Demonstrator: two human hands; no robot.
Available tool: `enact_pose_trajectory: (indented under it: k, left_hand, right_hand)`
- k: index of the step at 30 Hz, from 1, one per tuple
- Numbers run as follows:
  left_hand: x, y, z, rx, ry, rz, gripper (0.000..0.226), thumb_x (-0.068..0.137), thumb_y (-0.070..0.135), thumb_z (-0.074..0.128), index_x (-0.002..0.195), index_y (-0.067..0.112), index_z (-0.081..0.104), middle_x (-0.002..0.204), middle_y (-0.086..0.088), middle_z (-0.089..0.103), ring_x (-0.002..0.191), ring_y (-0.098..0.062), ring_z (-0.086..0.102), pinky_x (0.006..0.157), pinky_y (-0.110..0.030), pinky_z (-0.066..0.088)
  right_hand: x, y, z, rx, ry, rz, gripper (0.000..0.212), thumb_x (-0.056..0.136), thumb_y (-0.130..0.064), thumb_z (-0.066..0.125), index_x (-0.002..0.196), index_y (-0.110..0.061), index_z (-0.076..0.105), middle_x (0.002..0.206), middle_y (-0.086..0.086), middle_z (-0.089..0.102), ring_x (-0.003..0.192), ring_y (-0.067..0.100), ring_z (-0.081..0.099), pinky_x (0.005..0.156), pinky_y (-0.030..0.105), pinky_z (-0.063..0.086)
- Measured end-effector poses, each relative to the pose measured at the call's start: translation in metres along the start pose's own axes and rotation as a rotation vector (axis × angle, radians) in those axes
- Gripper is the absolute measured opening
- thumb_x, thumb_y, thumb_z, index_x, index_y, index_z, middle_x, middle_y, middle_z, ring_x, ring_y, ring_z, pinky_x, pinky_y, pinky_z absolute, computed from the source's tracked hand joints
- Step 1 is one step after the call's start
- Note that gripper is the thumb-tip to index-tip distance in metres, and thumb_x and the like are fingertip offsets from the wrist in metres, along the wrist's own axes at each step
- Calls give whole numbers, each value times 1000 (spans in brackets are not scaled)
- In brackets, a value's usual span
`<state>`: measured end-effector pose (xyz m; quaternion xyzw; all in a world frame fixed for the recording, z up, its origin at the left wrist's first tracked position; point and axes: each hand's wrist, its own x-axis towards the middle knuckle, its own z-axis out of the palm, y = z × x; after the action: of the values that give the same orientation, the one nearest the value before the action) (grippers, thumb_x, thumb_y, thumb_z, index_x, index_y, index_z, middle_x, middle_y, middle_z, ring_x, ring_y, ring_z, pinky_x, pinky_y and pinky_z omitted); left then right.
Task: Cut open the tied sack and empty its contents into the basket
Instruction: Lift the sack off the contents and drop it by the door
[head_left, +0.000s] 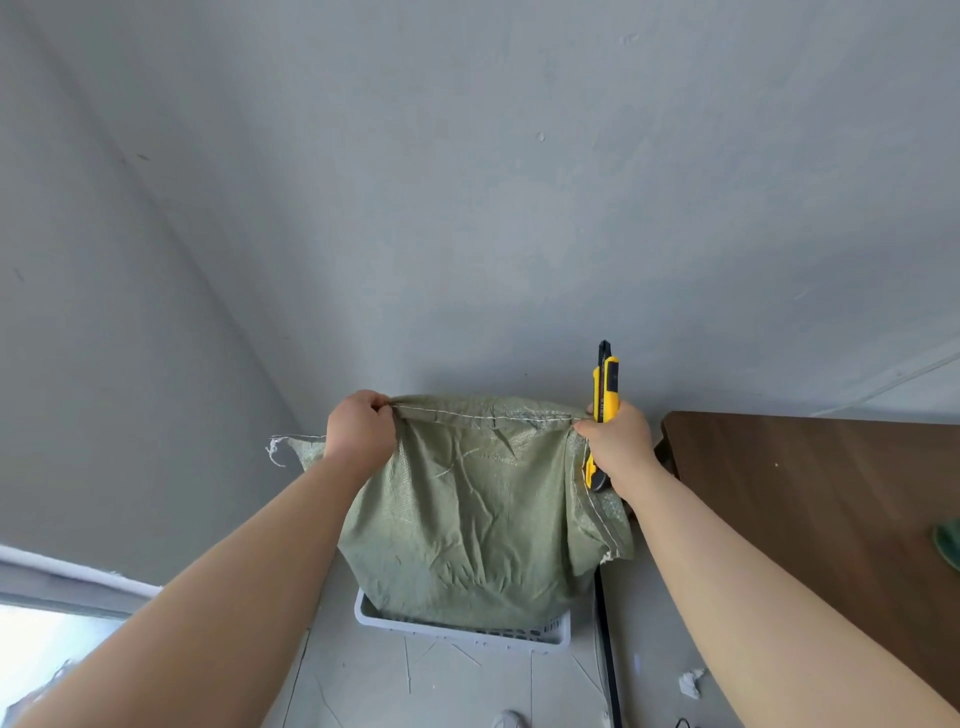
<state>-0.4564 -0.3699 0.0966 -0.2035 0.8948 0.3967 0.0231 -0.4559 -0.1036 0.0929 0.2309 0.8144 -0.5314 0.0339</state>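
1. Both forearms reach forward from the camera, raised so the sack (467, 519) hangs at full length between them rather than slumping.
2. Left hand (358, 431): its fingers (376, 401) are clenched on the sack's top hem at the left corner, pinching the stitched edge. A loose tail of sewing thread (278, 449) trails just outside that hand.
3. Right hand (618, 441): its fingers (586, 427) pinch the hem's right corner and, in the same grasp, clamp a yellow utility knife (605, 400). The knife stands upright, its tip above the fingers and its butt below the palm, probably parked there so neither hand must let go of the cloth. Whether any blade is extended I cannot tell.
4. With the hem stretched taut between the two sets of fingers, the stitched end is uppermost, so the open end appears to point down; that suits pouring.
5. Below the fingers, the sack's lower end sits inside the white slotted basket (545, 636) on the floor (467, 686), directly under the hands, so whatever drops should land within its walls. No contents are visible; the cloth hides them.
6. A brown tabletop (831, 493) lies just right of the knife-holding fingers, clear of the sack, and looks a handy place to set the knife.
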Motion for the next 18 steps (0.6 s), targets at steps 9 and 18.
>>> enact_pose_trajectory:
  k: [9,18]
  left_hand:
    - [0,3,-12,-79,169,2,28,96,9,41,115,3,61,93,-14,66,74,-24,53,69,-29,37]
    - [-2,3,-29,-206,346,-30,28,96,10,40,112,5,62,90,-8,63,79,-24,54,71,-30,39]
  right_hand:
    - [4,-19,4,0,-61,-65,16,85,-9,65,97,-12,55,74,2,51,60,13,47,53,26,36]
    - [1,-44,18,17,-103,-138,16,83,-9,66,96,-10,56,72,0,50,62,13,47,57,26,38]
